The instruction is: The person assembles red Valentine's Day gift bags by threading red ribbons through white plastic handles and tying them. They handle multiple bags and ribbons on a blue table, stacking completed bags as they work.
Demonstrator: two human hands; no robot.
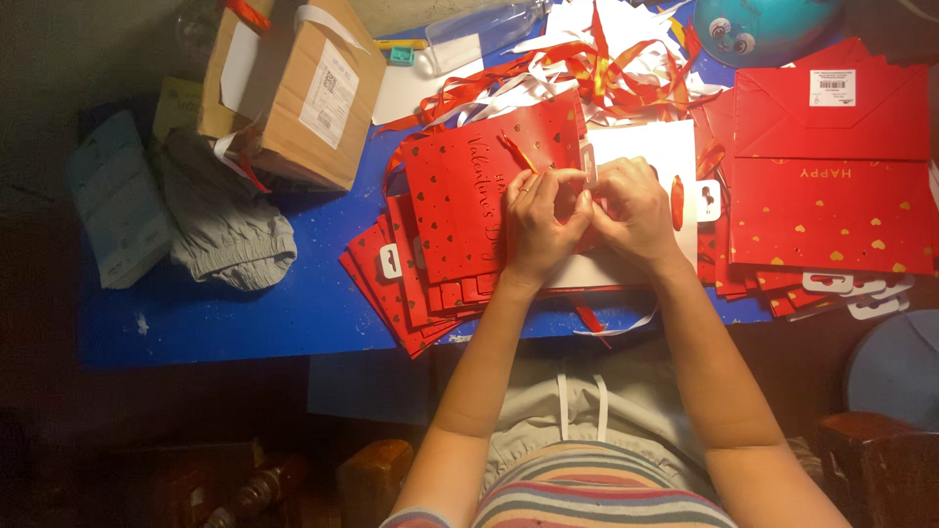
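My left hand (540, 221) and my right hand (634, 207) meet over a flat red paper gift bag (460, 196) with gold hearts, lying on a blue table (245, 303). Both hands pinch a small white plastic hang tab (588, 164) at the bag's edge. A red ribbon (516, 152) lies across the bag just above my left hand. Under the bag sits a fanned stack of similar red bags (401, 293). A white sheet (665, 156) lies beneath my right hand.
A second pile of red bags (831, 196) lies at the right. Tangled red and white ribbon scraps (587, 68) fill the far middle. A cardboard box (293, 88), grey cloth (225, 225) and a clear bottle (479, 29) sit at the left and back.
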